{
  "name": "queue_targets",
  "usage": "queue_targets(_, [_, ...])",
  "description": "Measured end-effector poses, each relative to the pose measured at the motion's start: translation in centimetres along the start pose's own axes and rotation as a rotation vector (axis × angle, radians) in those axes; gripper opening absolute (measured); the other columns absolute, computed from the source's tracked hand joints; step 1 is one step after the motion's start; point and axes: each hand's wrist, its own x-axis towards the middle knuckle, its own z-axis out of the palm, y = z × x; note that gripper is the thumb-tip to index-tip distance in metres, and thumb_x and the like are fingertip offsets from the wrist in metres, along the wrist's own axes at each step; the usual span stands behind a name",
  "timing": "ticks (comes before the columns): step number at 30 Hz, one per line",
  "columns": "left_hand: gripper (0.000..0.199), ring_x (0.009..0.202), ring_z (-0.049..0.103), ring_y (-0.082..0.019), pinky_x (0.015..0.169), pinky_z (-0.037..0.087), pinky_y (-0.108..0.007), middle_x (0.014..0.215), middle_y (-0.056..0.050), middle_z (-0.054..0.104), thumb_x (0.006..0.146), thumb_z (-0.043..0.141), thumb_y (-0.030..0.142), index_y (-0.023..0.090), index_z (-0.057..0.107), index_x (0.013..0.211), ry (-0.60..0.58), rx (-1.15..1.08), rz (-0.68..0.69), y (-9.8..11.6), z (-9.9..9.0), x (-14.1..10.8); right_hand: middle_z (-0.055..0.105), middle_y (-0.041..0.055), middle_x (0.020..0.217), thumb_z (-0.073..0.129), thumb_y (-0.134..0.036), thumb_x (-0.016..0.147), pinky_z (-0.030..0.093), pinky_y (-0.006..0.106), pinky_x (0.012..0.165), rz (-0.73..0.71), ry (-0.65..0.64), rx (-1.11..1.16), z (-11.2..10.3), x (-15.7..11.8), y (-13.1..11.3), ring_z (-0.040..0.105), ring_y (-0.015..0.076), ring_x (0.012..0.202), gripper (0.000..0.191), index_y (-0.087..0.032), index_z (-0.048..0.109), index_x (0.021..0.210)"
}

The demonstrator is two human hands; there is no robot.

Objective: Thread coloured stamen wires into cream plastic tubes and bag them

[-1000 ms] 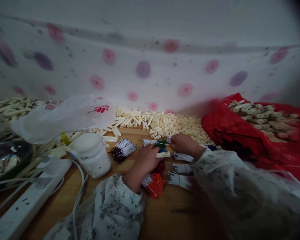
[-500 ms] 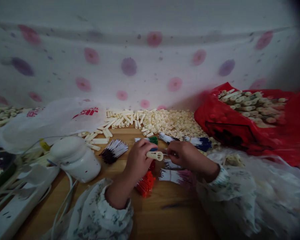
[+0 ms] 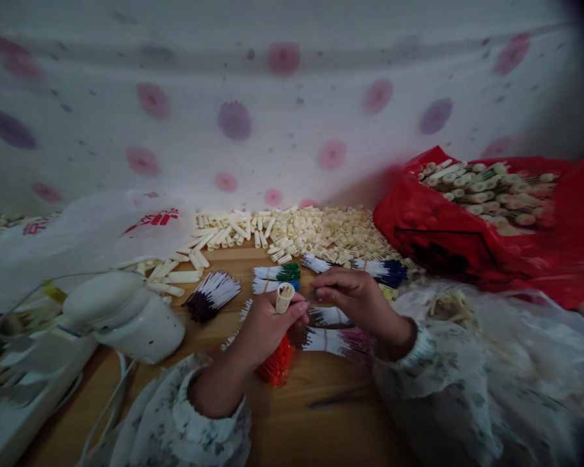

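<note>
My left hand [image 3: 267, 324] is wrapped round a cream plastic tube [image 3: 285, 296], whose round open end faces up towards me. Just to its right, my right hand [image 3: 348, 299] has its thumb and fingertips close together; whatever they hold, if anything, is too small to make out. Around the hands lie bundles of thin white sticks with coloured ends: green [image 3: 288, 271], orange-red [image 3: 277, 364], purple [image 3: 355, 344] and dark blue [image 3: 392, 274]. A dark-tipped bundle [image 3: 213, 295] is spread to the left.
Cream tubes and small parts [image 3: 321, 233] are heaped along the back. A red bag [image 3: 418, 214] of filled tubes stands right, above a clear plastic bag [image 3: 506, 337]. At left are a white plastic bag [image 3: 102, 227], a white device [image 3: 136, 318] and a power strip [image 3: 24, 402].
The tube in my left hand has turned from pointing right to upright. My right hand has moved slightly from it, its fingers raised. The whole view has shifted a little.
</note>
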Motion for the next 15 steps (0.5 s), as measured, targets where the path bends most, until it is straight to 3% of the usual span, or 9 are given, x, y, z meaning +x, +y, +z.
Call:
queue_targets(5, [0.017, 0.054, 0.053, -0.012, 0.055, 0.044, -0.023, 0.057, 0.001, 0.06, 0.076, 0.06, 0.03, 0.016, 0.062, 0.066, 0.029, -0.06, 0.007, 0.1, 0.2, 0.0, 0.072, 0.001, 0.082, 0.068, -0.026, 0.076, 0.054, 0.026, 0.066, 0.126, 0.024, 0.262, 1.0, -0.2, 0.0, 0.066, 0.0116, 0.071, 0.021, -0.022, 0.071, 0.096])
queue_targets(8, [0.016, 0.055, 0.054, -0.013, 0.055, 0.045, -0.024, 0.058, 0.001, 0.06, 0.075, 0.061, 0.028, 0.015, 0.062, 0.066, 0.074, -0.084, 0.017, 0.0, 0.2, 0.1, 0.072, 0.0013, 0.081, 0.072, -0.029, 0.072, 0.054, 0.026, 0.065, 0.208, 0.044, 0.333, 1.6, -0.3, 0.3, 0.066, 0.0123, 0.07, 0.021, -0.02, 0.071, 0.091])
queue_targets(12, [0.016, 0.058, 0.057, -0.015, 0.056, 0.046, -0.025, 0.06, -0.001, 0.062, 0.076, 0.061, 0.028, 0.014, 0.064, 0.069, 0.113, -0.002, 0.068, -0.2, 0.1, 0.0, 0.069, 0.0012, 0.072, 0.068, -0.033, 0.077, 0.053, 0.026, 0.062, 0.174, 0.055, 0.233, 2.3, -0.3, -0.1, 0.064, 0.013, 0.066, 0.015, -0.018, 0.068, 0.079])
queue_targets(15, [0.014, 0.073, 0.063, -0.019, 0.068, 0.05, -0.03, 0.077, -0.004, 0.07, 0.079, 0.059, 0.027, 0.016, 0.069, 0.079, 0.216, 0.122, 0.224, -0.1, 0.0, -0.2, 0.068, 0.0013, 0.072, 0.062, -0.027, 0.083, 0.052, 0.026, 0.061, 0.01, 0.151, 0.002, 1.6, -0.7, -2.1, 0.063, 0.0135, 0.066, 0.01, -0.019, 0.066, 0.079])
